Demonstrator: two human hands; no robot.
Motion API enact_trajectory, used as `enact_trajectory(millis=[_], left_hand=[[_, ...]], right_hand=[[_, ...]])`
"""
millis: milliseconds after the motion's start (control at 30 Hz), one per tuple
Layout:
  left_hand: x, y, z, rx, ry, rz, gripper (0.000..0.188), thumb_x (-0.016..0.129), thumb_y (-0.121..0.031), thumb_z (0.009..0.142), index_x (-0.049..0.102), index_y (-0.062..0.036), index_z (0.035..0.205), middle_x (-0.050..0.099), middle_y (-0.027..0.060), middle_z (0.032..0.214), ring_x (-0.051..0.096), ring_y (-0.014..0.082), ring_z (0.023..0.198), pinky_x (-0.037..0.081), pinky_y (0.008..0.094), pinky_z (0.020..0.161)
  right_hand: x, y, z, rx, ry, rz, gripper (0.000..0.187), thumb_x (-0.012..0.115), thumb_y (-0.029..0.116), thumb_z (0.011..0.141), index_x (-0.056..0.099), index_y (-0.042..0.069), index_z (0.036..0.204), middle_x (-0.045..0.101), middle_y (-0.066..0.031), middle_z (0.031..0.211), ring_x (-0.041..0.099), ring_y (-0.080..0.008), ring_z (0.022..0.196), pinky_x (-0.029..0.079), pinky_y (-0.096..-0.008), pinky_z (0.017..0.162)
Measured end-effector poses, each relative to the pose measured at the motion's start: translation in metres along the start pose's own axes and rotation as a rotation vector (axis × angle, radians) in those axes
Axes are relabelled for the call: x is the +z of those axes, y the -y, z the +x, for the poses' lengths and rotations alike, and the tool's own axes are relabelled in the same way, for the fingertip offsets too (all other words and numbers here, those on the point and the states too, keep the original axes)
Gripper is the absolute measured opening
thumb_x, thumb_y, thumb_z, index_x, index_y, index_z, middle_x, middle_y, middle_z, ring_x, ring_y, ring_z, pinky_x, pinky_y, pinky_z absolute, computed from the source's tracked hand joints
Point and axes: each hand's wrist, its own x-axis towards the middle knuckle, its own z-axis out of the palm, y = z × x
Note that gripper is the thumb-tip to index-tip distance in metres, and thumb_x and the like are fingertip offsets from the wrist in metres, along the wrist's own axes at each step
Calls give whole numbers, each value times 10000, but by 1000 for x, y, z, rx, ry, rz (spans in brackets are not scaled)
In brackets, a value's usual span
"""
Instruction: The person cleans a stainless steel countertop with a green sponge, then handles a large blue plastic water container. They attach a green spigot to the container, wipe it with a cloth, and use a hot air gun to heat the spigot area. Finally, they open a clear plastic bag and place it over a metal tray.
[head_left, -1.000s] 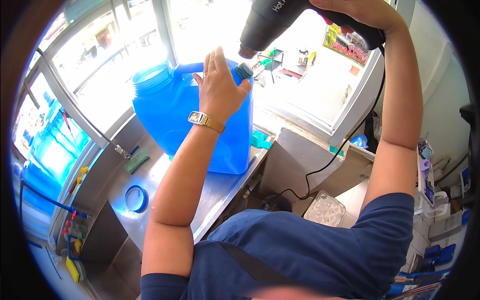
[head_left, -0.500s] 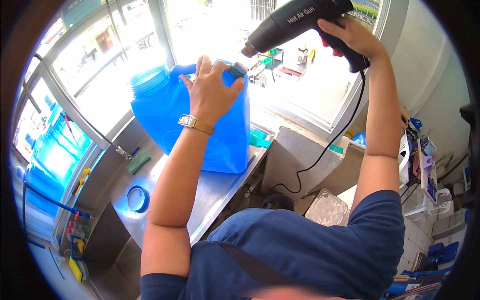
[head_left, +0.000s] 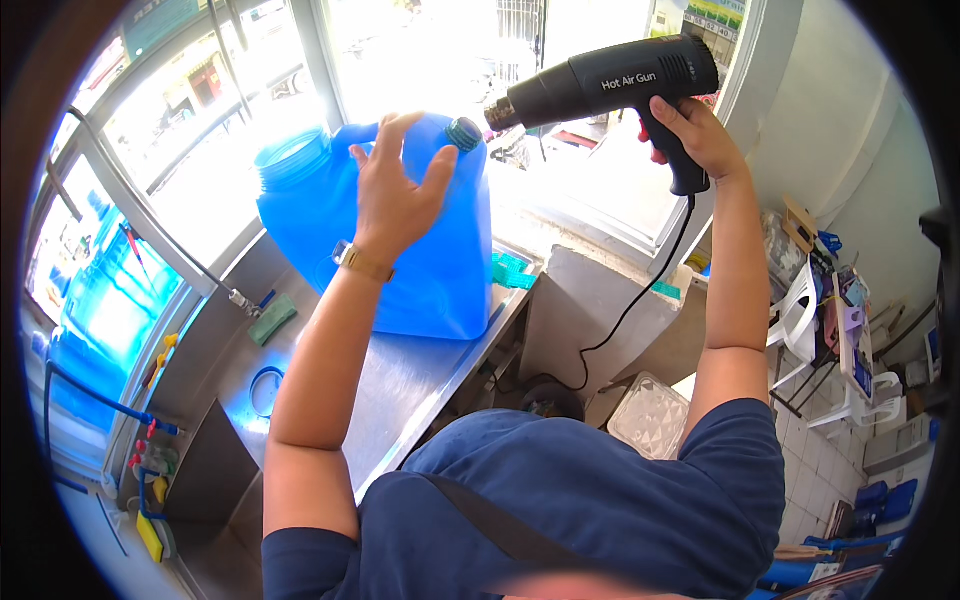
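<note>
A large blue plastic jug (head_left: 440, 260) stands on the steel counter, with its wide open mouth (head_left: 295, 160) at the left and a small green-capped spout (head_left: 463, 134) at the upper right. Over the jug's top, my left hand (head_left: 398, 195) has its fingers spread, the thumb near the spout. Whether the fingertips touch the jug's handle is hard to see. My right hand (head_left: 695, 135) is wrapped round the grip of a black heat gun (head_left: 610, 82). The gun lies nearly level, its metal nozzle just right of the capped spout and apart from it.
A blue ring-shaped lid (head_left: 266, 392) and a green sponge (head_left: 274, 320) lie on the steel counter (head_left: 340, 400). The gun's black cord (head_left: 640, 310) hangs down past the counter's right edge. Windows (head_left: 420, 60) stand behind. White plastic chairs (head_left: 795, 310) are at the right.
The heat gun has come down and levelled out, its nozzle nearer the spout. My left hand has shifted left and down, away from the capped spout, its fingers wider apart.
</note>
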Motion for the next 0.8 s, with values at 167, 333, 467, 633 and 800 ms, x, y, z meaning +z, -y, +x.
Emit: enact_trajectory(millis=[167,333,467,633,800], left_hand=[[-43,15,-44,134,-260,-254,205,653,-129,968,598,-34,1141,698,163,1097,671,225,1025,513,331,888],[-88,36,-109,-245,-255,-339,126,660,-144,980,599,-34,972,647,21,658,580,48,547,431,185,508],[-107,62,-148,-325,-230,-194,230,682,-187,973,561,-72,815,582,-7,576,552,35,496,388,184,462],[-116,120,-184,-419,-319,-162,334,598,-287,1022,532,-66,780,555,3,555,557,58,495,421,220,465],[-109,213,-236,-909,-195,-392,372,555,-242,1021,525,-37,1330,626,78,1069,588,120,906,486,253,745]], right_hand=[[5,0,-19,44,-22,38,480,655,495,943,653,22,1028,681,-77,788,639,-129,586,548,-260,550],[18,12,-51,26,-108,19,470,655,474,950,653,13,1046,681,-70,811,637,-119,619,550,-259,553],[32,32,-75,3,-183,-82,507,698,479,920,665,-11,1046,685,-56,822,644,-110,675,566,-261,586],[46,70,-92,-103,-222,-211,453,682,429,947,655,-1,1086,681,-56,845,629,-110,658,540,-252,586],[61,96,-109,-105,-295,-354,404,696,379,949,667,-14,1033,680,-40,847,620,-101,684,536,-245,602]])
